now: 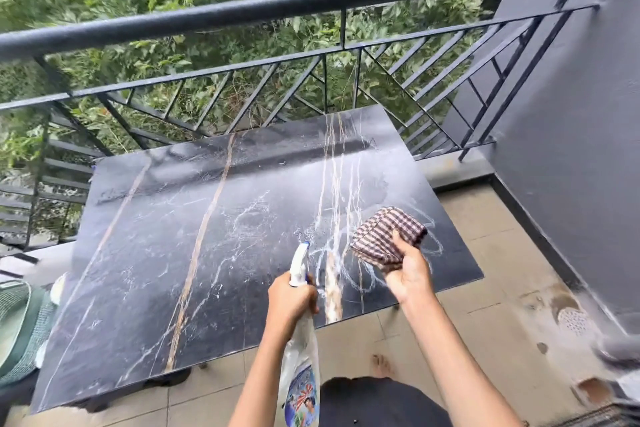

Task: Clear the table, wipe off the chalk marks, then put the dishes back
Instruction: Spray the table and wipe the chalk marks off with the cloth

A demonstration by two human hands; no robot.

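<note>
Head view: chalk-marked marble table (pixel 156 253) by balcony railing (pixel 277 7); left hand (pixel 291 298) grips spray bottle (pixel 299 367), right hand (pixel 410 274) grips checked cloth (pixel 384 236).

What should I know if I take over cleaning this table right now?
Left hand: grips the spray bottle, nozzle pointing at the table.
Right hand: holds the bunched checked cloth over the table's near right corner.
Done: no dishes on the table.
Left to do: chalk marks loop beside the cloth. Wipe them off, then put the dishes back. The dishes are not in view.
</note>
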